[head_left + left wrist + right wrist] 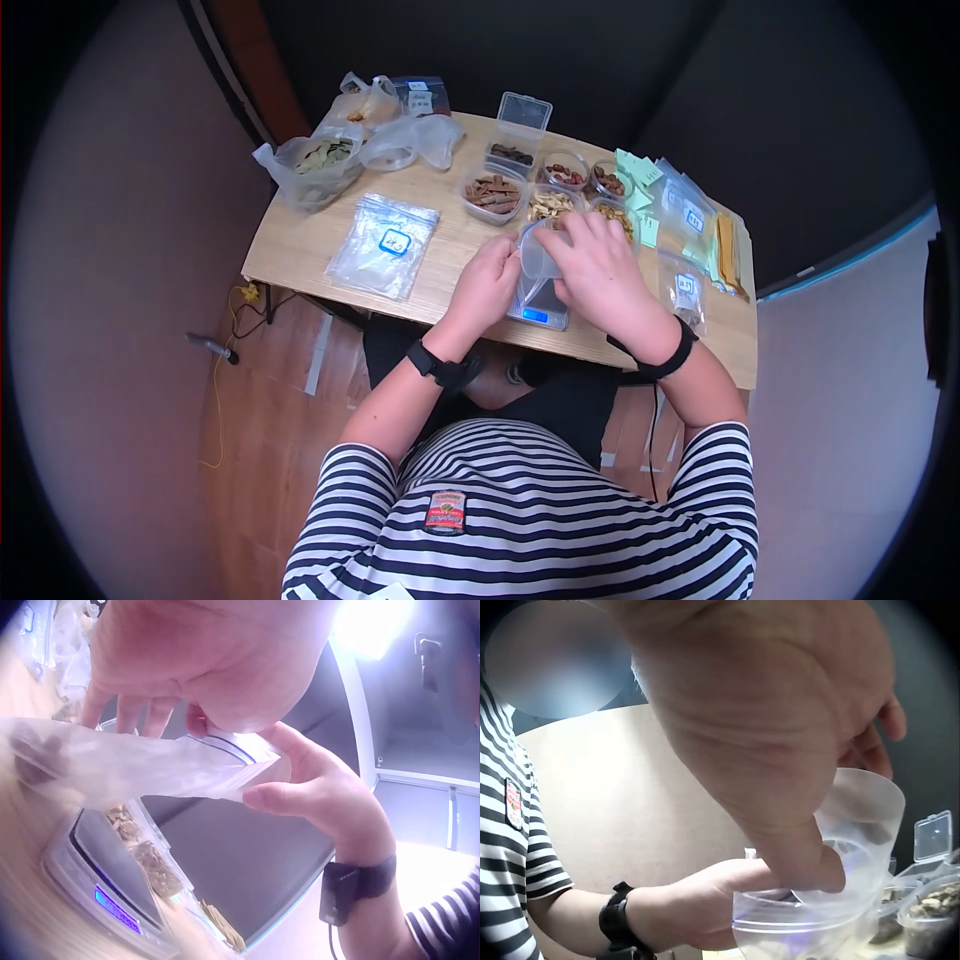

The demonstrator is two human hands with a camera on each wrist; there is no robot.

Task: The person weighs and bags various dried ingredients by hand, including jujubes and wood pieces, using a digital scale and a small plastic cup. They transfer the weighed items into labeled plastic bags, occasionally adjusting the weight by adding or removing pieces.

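My left hand (487, 285) grips a clear zip bag (127, 769) by its mouth, above the digital scale (540, 314). Brownish pieces (41, 759) show blurred through the bag's lower end. In my right hand (605, 275) is a translucent plastic cup (866, 814), tipped over the bag's opening, with the thumb on its inner side in the right wrist view. The scale's lit blue display (118, 909) faces me. Small tubs stand just beyond my hands, holding bark pieces (492, 193) and pale slices (550, 204).
A labelled zip bag (385, 245) lies left on the table (295, 240). Behind it stands a plastic bag of leaves (315, 170). A hinged-lid box (510, 155) and red-filled tub (566, 170) stand at the back. Green notes (640, 168) and brown envelopes (727, 250) lie right.
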